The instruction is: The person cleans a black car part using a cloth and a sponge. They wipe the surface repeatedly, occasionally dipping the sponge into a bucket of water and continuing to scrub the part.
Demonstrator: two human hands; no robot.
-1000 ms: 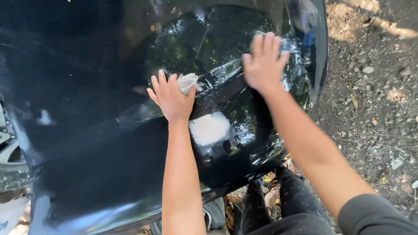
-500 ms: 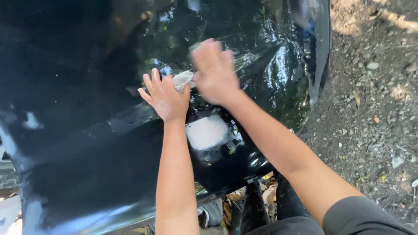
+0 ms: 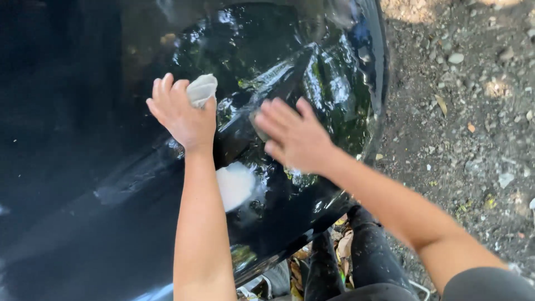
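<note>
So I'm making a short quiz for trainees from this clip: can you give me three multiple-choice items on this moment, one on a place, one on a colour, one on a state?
1. Where does the left hand lie?
A. on the gravel ground
B. on the glossy panel
C. on the person's knee

2. What colour is the panel?
A. black
B. red
C. white

3. How is the right hand?
A. clenched round a bottle
B. tucked in a pocket
C. open, fingers spread, flat on the panel

Answers:
1 B, the left hand rests on the dark shiny surface, a pale folded cloth pinched at its fingers, while the gravel ground lies off to the right.
2 A, the panel is glossy black and mirrors foliage.
3 C, the right hand's fingers are splayed and hold nothing that shows.
</note>
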